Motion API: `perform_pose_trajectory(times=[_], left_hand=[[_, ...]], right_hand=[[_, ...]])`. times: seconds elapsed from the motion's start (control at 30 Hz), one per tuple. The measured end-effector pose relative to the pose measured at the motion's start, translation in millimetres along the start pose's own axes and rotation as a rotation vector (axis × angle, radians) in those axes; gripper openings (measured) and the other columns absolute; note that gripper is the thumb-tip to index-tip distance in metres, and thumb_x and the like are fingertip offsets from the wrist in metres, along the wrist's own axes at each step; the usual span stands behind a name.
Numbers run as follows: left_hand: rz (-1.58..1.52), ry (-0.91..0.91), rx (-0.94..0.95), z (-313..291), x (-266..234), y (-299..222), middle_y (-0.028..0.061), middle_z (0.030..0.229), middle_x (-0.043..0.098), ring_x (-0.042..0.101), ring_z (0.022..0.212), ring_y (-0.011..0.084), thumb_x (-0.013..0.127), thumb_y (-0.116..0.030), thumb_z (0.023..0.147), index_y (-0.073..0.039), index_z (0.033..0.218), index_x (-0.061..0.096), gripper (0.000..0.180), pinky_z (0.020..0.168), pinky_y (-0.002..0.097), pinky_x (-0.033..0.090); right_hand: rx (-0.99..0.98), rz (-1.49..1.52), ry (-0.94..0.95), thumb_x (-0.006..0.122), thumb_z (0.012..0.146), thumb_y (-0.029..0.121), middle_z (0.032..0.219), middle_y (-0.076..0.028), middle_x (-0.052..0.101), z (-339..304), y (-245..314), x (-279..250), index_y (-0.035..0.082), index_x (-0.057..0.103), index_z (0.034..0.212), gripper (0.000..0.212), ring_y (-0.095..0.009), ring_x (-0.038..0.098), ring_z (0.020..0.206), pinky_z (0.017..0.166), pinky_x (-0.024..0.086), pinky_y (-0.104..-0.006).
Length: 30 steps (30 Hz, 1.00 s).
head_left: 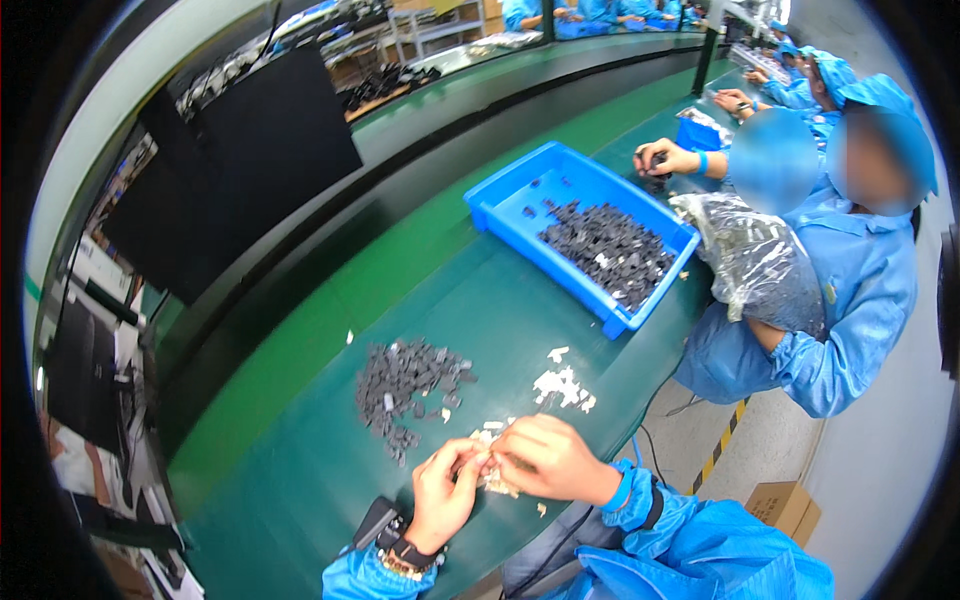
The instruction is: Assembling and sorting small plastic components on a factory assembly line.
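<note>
The left hand [442,492] and right hand [552,458] meet, fingers bunched; what they pinch cannot be told. The black pieces [398,385], heaped beyond the left hand, appear light and stiff, best held by their edges.

Bits [500,487] under my fingers [520,447]: white/cream. Fwd-L of fingers, pile [400,380] is dk grey w/ a few pale specks. Fwd-R, scraps [563,388] are off-white. Table [300,470] under all that: dk green, w/ brighter green strip [320,312] farther L. Tray [515,167] well fwd-R of fingers: bright blue, parts [600,245] in it blk-grey w/ white flecks. Behind fingers, my sleeves [690,520] are lt blue; L strap [414,552] blk, R band [621,489] blue. Far R of fingers: co-worker's sleeve [850,350] lt blue, tape [720,445] yel/blk stripes, box [783,510] brown.
</note>
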<state>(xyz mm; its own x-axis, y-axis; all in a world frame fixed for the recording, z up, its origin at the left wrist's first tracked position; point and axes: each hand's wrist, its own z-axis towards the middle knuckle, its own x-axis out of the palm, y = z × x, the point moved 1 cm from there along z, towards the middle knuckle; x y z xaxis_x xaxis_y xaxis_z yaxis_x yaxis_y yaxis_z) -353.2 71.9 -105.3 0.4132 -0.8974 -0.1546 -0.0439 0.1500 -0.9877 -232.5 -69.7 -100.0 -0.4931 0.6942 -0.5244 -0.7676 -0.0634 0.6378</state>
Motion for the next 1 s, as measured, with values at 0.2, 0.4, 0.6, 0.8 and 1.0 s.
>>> perform_pose_trajectory(times=[0.2,0.4,0.6,0.8,1.0], left_hand=[[-0.229,0.068,-0.056,-0.3,-1.7,-2.4,0.0085,0.097,0.067,0.063,0.084,0.0116,0.058,0.002,0.099,0.004,0.105,0.059,0.007,0.076,0.0258,0.053],[-0.403,0.004,-0.025,2.3,-6.9,1.7,0.0096,0.1,0.065,0.063,0.09,0.014,0.06,-0.001,0.099,0.003,0.108,0.058,0.009,0.085,0.0287,0.052],[-0.419,0.022,-0.019,1.7,-7.4,1.9,0.0108,0.102,0.066,0.064,0.092,0.0151,0.06,0.001,0.099,0.003,0.108,0.058,0.01,0.086,0.0297,0.053],[-0.384,0.111,0.012,0.3,-7.0,1.5,0.0077,0.106,0.067,0.065,0.1,0.0132,0.06,0.002,0.098,0.004,0.112,0.06,0.014,0.09,0.027,0.053],[-0.359,0.105,0.003,0.1,-6.3,2.8,0.0073,0.107,0.067,0.065,0.099,0.0127,0.061,0.002,0.097,0.003,0.111,0.061,0.013,0.089,0.0268,0.053]], right_hand=[[0.13,0.153,0.004,0.071,0.076,0.007,0.078,-0.006,0.06,2.1,0.6,-3.8,0.007,0.065,0.085,0.011,-0.025,0.061,0.07,0.065,0.047,-0.0366],[0.307,0.052,-0.084,0.07,0.074,0.006,0.071,-0.005,0.057,-2.9,-1.9,-6.0,0.006,0.064,0.08,0.009,-0.022,0.057,0.064,0.063,0.045,-0.0334],[0.145,0.073,-0.016,0.073,0.079,0.01,0.073,-0.004,0.058,10.2,8.8,-10.5,0.007,0.064,0.087,0.012,-0.021,0.058,0.069,0.064,0.039,-0.0338],[0.079,0.014,-0.006,0.073,0.08,0.01,0.077,-0.004,0.06,8.8,5.7,-6.5,0.008,0.064,0.09,0.013,-0.02,0.058,0.071,0.064,0.037,-0.0336],[0.055,-0.029,-0.039,0.071,0.079,0.007,0.074,-0.003,0.058,6.6,1.9,-5.0,0.008,0.064,0.084,0.009,-0.02,0.057,0.067,0.063,0.037,-0.0343]])
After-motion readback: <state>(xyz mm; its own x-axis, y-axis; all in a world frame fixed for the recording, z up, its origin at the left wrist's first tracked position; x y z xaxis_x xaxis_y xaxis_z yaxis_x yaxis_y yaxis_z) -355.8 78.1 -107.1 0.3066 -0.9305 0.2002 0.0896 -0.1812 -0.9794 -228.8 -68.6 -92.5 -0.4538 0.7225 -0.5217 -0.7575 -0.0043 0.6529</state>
